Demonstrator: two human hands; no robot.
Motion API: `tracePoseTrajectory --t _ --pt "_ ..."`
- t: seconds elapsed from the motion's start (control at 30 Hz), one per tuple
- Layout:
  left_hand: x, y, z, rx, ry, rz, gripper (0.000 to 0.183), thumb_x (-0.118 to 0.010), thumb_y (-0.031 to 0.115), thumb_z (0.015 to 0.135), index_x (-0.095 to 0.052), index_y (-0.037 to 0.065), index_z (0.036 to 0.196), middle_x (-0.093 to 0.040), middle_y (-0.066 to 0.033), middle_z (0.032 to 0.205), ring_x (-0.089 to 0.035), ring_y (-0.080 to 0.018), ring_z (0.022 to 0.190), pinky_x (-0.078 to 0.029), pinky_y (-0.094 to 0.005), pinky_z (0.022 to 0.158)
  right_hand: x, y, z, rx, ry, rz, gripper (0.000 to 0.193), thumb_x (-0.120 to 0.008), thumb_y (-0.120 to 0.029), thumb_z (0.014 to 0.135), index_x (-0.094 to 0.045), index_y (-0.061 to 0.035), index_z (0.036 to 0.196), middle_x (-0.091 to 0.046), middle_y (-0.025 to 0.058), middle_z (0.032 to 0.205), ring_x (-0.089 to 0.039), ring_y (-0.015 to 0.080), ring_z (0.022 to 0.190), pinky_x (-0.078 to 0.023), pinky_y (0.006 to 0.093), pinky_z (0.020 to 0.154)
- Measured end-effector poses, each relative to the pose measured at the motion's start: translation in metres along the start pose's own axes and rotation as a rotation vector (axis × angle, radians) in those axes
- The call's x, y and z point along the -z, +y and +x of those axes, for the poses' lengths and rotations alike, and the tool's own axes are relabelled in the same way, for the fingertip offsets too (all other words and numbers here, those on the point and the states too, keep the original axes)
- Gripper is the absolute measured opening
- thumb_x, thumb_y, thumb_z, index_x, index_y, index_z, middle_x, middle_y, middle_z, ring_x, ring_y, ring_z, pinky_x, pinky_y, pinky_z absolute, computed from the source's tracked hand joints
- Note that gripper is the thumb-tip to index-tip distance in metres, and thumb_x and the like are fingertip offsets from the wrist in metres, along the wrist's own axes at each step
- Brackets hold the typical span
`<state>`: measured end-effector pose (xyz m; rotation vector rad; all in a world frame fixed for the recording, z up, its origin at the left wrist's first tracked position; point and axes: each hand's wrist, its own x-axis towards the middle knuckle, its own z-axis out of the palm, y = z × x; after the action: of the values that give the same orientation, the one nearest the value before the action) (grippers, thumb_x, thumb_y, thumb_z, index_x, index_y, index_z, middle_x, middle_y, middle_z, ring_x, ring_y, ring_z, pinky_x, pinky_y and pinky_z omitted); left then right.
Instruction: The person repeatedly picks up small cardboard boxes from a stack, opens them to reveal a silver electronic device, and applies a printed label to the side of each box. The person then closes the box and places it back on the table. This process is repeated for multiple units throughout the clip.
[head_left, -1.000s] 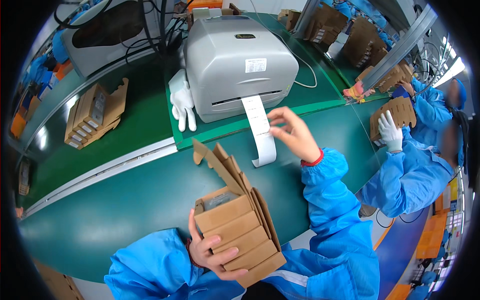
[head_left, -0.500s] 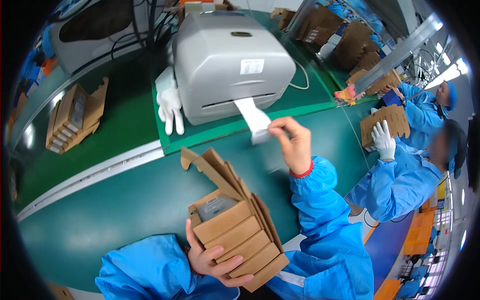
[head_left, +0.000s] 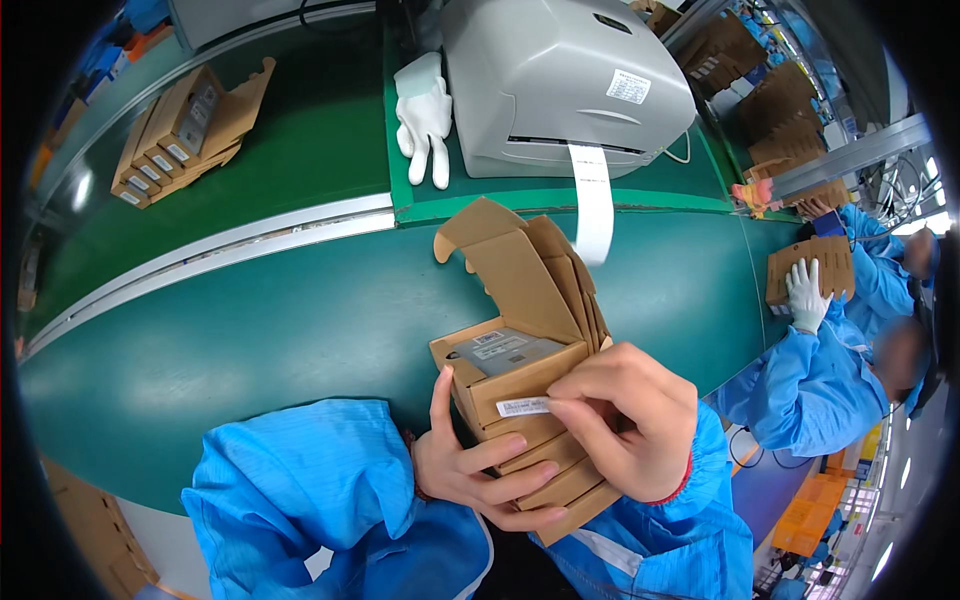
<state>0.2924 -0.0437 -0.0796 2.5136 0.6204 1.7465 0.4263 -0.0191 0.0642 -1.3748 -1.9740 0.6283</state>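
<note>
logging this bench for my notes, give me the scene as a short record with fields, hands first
left hand: holds a stack of cardboard boxes from its left side
right hand: fingertips at the right end of a small white label on the top box's front
top box: lid raised, grey item inside
printer: grey, white strip hanging from its slot
white glove: lying left of the printer
co-worker: gloved hand on a cardboard piece, at right
</note>
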Motion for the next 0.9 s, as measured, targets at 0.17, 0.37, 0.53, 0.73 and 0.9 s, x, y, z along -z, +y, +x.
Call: tracePoseTrajectory --t 0.17,0.37,0.53,0.73,0.9 --pt "0.0 -0.004 -0.002 -0.011 -0.018 0.008 0.037 -0.049 0.041 0.079 -0.036 0.04 0.114 -0.037 0.0066 0.116 -0.03 -0.0186 0.116 -0.025 -0.0748 0.079 -0.008 0.004 0.0 -0.042 0.067 -0.05 0.008 -0.062 0.004 0.068 -0.059 -0.0008 0.074 -0.054 0.0062 0.064 -0.047 0.0098 0.048 -0.035 0.0205 0.042" --pt "0.001 -0.008 -0.006 -0.026 -0.02 0.02 0.038 -0.048 0.043 0.08 -0.035 0.041 0.115 -0.037 0.0059 0.116 -0.029 -0.019 0.116 -0.025 -0.0747 0.08 -0.01 0.003 -0.001 -0.067 0.014 -0.11 0.009 -0.063 0.002 0.069 -0.058 0.0003 0.076 -0.055 0.0103 0.069 -0.053 0.0199 0.053 -0.043 0.0267 0.048" --pt "-0.001 -0.009 -0.009 -0.02 -0.009 0.014 0.039 -0.05 0.042 0.079 -0.035 0.041 0.114 -0.037 0.0066 0.116 -0.029 -0.019 0.116 -0.026 -0.0742 0.08 -0.016 0.006 -0.001 -0.054 0.023 -0.157 0.009 -0.062 0.002 0.069 -0.058 -0.0003 0.076 -0.054 0.0106 0.069 -0.054 0.0239 0.056 -0.045 0.0296 0.05" --pt "-0.002 -0.012 -0.011 -0.033 -0.033 0.01 0.04 -0.053 0.041 0.077 -0.035 0.043 0.113 -0.038 0.0068 0.115 -0.03 -0.0195 0.116 -0.026 -0.0743 0.08 -0.02 0.011 0.0 -0.005 0.023 -0.248 0.008 -0.061 -0.003 0.071 -0.055 -0.0036 0.077 -0.051 0.0089 0.066 -0.053 0.0258 0.056 -0.045 0.0315 0.05" --pt "-0.001 -0.017 -0.015 -0.055 -0.066 -0.007 0.04 -0.053 0.041 0.077 -0.037 0.042 0.113 -0.038 0.0064 0.116 -0.028 -0.0215 0.117 -0.025 -0.0748 0.08 -0.017 -0.002 0.007 -0.152 -0.008 -0.666 0.023 -0.066 -0.015 0.068 -0.051 -0.0079 0.084 -0.048 0.0061 0.065 -0.054 0.0241 0.058 -0.044 0.0321 0.048"
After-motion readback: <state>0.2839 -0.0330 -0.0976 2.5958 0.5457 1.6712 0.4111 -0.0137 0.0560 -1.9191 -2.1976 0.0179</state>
